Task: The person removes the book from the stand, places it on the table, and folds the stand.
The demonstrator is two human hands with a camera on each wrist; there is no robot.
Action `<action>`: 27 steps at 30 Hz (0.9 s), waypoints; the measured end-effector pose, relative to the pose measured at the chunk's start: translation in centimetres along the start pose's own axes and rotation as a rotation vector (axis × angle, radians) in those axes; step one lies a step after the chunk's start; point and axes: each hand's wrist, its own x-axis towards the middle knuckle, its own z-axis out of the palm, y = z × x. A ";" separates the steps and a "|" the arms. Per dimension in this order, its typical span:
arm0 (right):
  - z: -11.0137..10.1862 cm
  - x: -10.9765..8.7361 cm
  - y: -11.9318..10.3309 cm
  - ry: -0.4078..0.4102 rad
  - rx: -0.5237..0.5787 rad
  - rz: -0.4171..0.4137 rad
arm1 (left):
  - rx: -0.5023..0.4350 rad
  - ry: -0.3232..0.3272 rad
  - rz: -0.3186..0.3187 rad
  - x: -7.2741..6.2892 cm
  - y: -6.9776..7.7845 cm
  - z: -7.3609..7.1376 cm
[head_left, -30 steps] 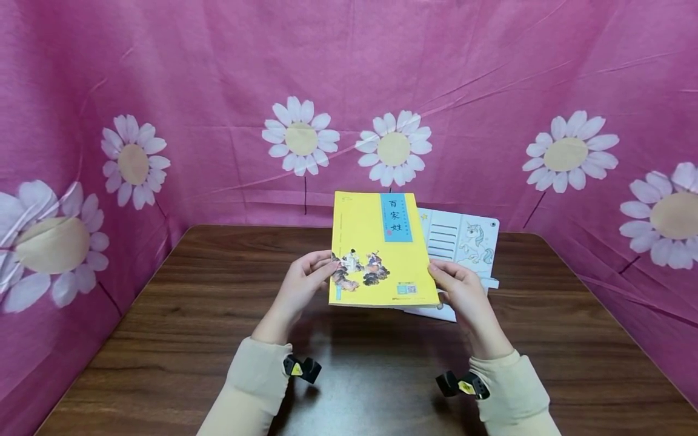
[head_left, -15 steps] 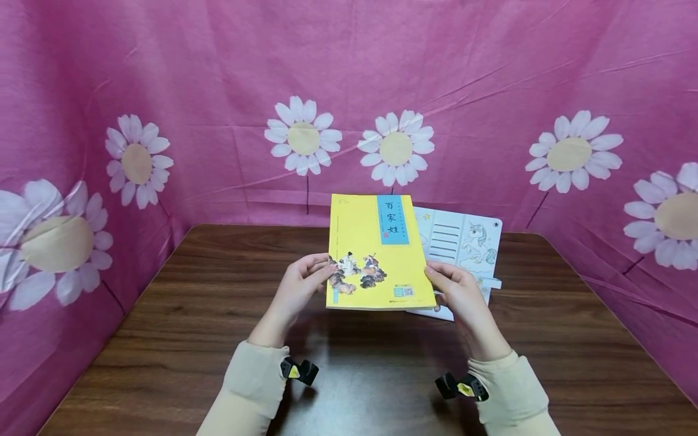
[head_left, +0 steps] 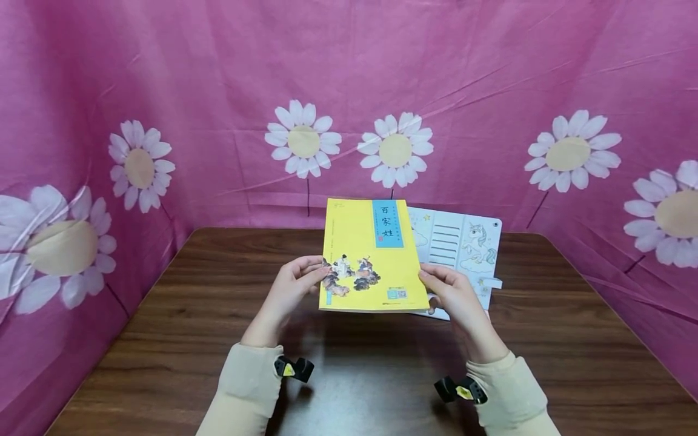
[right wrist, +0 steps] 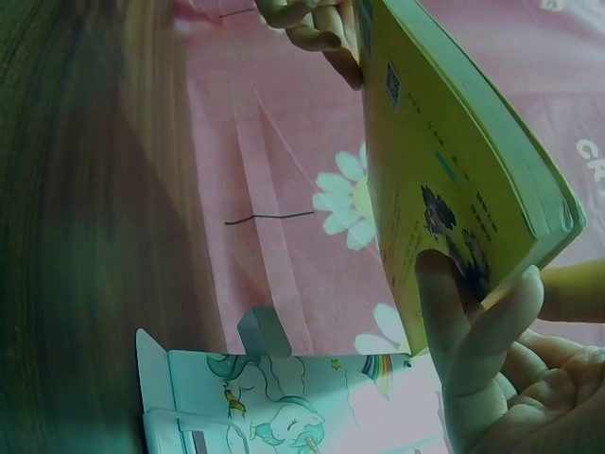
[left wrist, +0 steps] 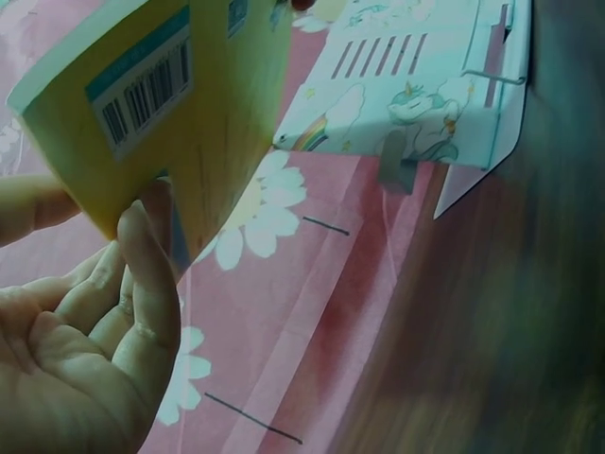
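Between both hands, above the table, is a yellow paperback book (head_left: 357,242) with a blue title panel and small painted figures on its cover. My left hand (head_left: 291,290) pinches its left edge, thumb on the front cover. The right hand (head_left: 455,303) grips the lower right edge the same way. A barcode shows on the book's back cover (left wrist: 142,85) in the left wrist view. Behind the book and to its right stands a white book stand (head_left: 480,242) printed with a unicorn, with a row of slots; the book hides its left part.
The dark wooden table (head_left: 191,339) runs under everything. A pink cloth (head_left: 349,54) with large white daisies hangs round its back and sides. In the left wrist view a small grey clip (left wrist: 396,163) projects from the stand's edge.
The book has shifted a little to the left and slightly down, both hands still gripping it. More of the book stand shows behind its right edge. The stand has stayed put.
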 end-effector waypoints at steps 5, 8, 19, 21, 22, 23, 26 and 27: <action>0.3 0.0 -0.1 -0.031 -0.001 0.005 | 0.036 -0.020 -0.011 -0.1 0.3 -1.0; 0.4 0.0 -0.1 -0.046 0.001 0.005 | 0.081 -0.038 -0.004 -0.1 0.4 -1.5; 1.0 0.3 0.0 -0.051 -0.009 0.022 | 0.209 -0.084 -0.015 -0.2 0.5 -2.7; 1.2 0.3 0.1 -0.056 -0.009 0.021 | 0.224 -0.087 -0.029 -0.3 0.5 -2.8; 1.2 0.4 0.1 -0.061 -0.009 0.017 | 0.231 -0.090 -0.034 -0.3 0.5 -2.9; 1.3 0.4 0.1 -0.067 -0.009 0.015 | 0.240 -0.091 -0.038 -0.3 0.5 -3.0; 1.6 0.5 0.1 -0.079 0.000 0.012 | 0.254 -0.090 -0.054 -0.2 0.5 -3.3; 1.7 0.5 0.1 -0.084 -0.001 0.012 | 0.259 -0.088 -0.056 -0.2 0.5 -3.4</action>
